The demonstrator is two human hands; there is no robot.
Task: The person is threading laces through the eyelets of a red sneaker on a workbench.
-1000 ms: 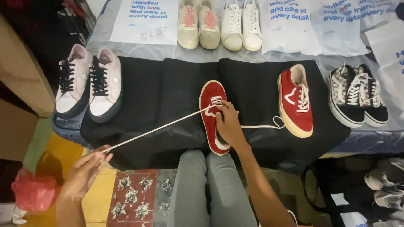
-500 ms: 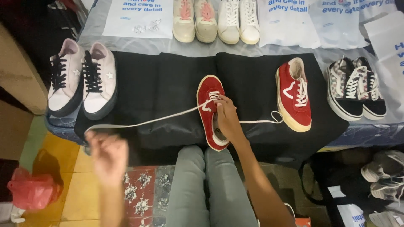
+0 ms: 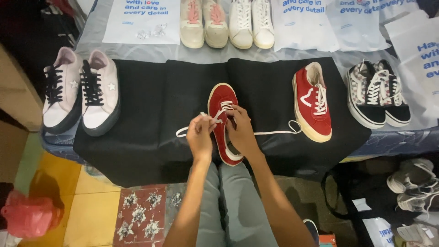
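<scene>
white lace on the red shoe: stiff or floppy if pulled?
Likely floppy: the white lace lies in loose curves across the black cloth. Probably light, since the left hand pinches it with fingertips. Pulling may drag the red shoe unless the right hand steadies it.

Shoe under the hands (image 3: pixel 222 101): red upper, white sole edge.
Lace (image 3: pixel 274 133): white, running off both sides of that shoe.
Second red shoe (image 3: pixel 313 103): red with a white side stripe, white laces, cream sole.
Cloth (image 3: pixel 151 119): plain black.
Pink pair (image 3: pixel 80 91): pale pink, black laces, a small white star on each side, dark soles.
Checkered pair (image 3: pixel 377 93): black-and-white checks, white laces, white soles.
Beige pair (image 3: pixel 204 23): beige with pink laces.
White pair (image 3: pixel 251 23): all white.
Bags (image 3: pixel 302 25): white with blue lettering.
Floor tiles (image 3: pixel 141 215): yellow, plus red with white flowers.
Trousers (image 3: pixel 238 206): grey.
</scene>
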